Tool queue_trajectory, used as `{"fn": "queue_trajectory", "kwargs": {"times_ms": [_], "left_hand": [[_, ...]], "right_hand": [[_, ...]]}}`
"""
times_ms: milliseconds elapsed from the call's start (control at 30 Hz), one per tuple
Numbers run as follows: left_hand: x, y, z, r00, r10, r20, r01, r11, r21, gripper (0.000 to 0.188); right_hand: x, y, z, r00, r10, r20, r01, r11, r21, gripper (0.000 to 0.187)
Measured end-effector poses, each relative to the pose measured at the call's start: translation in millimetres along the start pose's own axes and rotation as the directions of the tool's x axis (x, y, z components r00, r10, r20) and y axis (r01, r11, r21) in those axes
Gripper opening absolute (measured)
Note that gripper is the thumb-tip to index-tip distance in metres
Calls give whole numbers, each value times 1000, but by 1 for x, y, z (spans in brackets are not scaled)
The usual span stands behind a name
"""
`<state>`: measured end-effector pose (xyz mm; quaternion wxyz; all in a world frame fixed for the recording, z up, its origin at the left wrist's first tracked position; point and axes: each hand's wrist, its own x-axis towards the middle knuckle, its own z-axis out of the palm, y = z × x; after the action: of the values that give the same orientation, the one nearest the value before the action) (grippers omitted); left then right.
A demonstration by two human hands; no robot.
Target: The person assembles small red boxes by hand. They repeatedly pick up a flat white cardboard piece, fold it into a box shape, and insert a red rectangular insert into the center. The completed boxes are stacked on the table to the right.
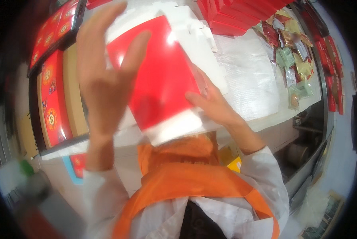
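Note:
A glossy red carton (162,79) with a white strip along its near end is tilted over the table in front of me. My right hand (212,101) grips its right side, with the thumb on the red face and the fingers mostly hidden behind the edge. My left hand (107,79) is raised at the carton's left side, its fingers apart and its thumb in front of the red face. It is slightly blurred and appears to hold nothing. White flat cardboard pieces (192,36) lie behind the carton.
Red cartons (226,18) are piled at the back. Small wrapped packets (292,51) lie heaped at the right, beside a white woven sheet (246,75). Patterned red boxes (55,95) stand at the left. An orange apron (198,179) hangs between me and the table edge.

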<state>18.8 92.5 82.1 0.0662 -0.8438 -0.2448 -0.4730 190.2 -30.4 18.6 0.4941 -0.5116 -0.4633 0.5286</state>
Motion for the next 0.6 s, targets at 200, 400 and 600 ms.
{"fn": "queue_trajectory", "kwargs": {"times_ms": [200, 400, 600], "left_hand": [[-89, 99, -5, 358, -550, 754, 778, -271, -567, 31], [-88, 93, 23, 183, -586, 790, 531, -617, -581, 32], [-81, 89, 33, 219, -745, 630, 573, -424, -701, 38]], "right_hand": [[26, 26, 12, 962, -92, -257, 133, 980, 149, 66], [10, 14, 29, 973, -83, -214, 104, 990, 91, 65], [5, 16, 28, 993, -115, 12, 115, 990, -78, 57]]}}
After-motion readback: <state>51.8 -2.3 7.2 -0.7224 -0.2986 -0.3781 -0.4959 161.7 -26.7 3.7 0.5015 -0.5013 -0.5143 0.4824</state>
